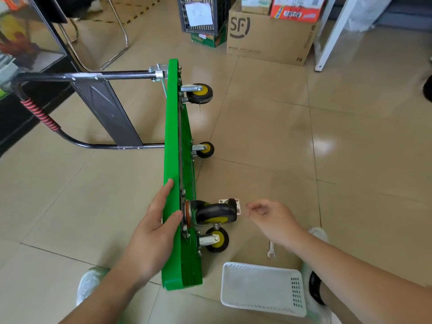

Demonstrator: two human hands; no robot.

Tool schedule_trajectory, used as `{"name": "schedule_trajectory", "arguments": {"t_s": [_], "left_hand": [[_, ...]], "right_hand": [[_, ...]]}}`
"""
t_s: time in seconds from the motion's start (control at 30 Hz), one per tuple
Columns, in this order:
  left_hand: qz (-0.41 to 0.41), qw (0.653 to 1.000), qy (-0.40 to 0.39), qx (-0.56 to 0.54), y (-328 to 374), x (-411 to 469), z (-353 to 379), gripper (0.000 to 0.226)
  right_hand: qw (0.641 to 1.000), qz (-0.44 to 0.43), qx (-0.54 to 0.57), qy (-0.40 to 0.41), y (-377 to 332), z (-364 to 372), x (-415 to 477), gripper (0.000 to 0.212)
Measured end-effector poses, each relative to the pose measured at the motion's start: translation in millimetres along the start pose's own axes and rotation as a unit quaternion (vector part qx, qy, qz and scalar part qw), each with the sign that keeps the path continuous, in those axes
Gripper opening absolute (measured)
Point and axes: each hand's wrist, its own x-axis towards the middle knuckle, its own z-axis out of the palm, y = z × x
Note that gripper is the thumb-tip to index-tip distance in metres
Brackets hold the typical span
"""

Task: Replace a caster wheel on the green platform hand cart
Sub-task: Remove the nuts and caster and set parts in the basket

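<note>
The green platform cart [173, 141] stands on its long edge on the tiled floor, with its black handle [70, 77] reaching left. Several black casters with yellow hubs stick out to the right: one far [199, 93], one in the middle [205, 149], a large near one [215, 213] and a lower one [216, 239]. A metal mounting plate [237, 204] with holes shows behind the large caster. My left hand [154, 220] grips the cart's upper edge, thumb over the rim. My right hand [268, 218] hovers just right of the large caster, thumb and forefinger pinched together; anything between them is too small to see.
A small open-end wrench [271, 250] lies on the floor by my right wrist. A white plastic basket [261, 286] sits near my feet. Cardboard boxes [268, 36] and a dark crate [201, 15] stand at the back. Chair legs [117, 43] are at the far left.
</note>
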Motion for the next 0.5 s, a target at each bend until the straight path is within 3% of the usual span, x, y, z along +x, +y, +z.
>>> {"name": "schedule_trajectory", "arguments": {"t_s": [0.07, 0.3, 0.43, 0.5], "left_hand": [[-0.003, 1.000, -0.001, 0.006, 0.6, -2.6, 0.3, 0.059], [-0.002, 1.000, 0.017, 0.024, 0.1, -6.9, 6.7, 0.059], [-0.003, 0.999, 0.029, 0.023, 2.9, -7.3, 11.9, 0.058], [-0.003, 0.999, 0.030, 0.011, 0.3, -8.0, 12.2, 0.060]], "right_hand": [[0.999, 0.033, -0.030, 0.016, 22.6, -2.2, -1.1, 0.018], [0.986, 0.154, 0.012, 0.064, 107.2, 24.4, 25.0, 0.012], [0.979, 0.188, 0.031, 0.076, 181.5, 55.9, 59.5, 0.031], [0.976, 0.189, 0.043, 0.100, 189.4, 61.2, 61.3, 0.021]]}}
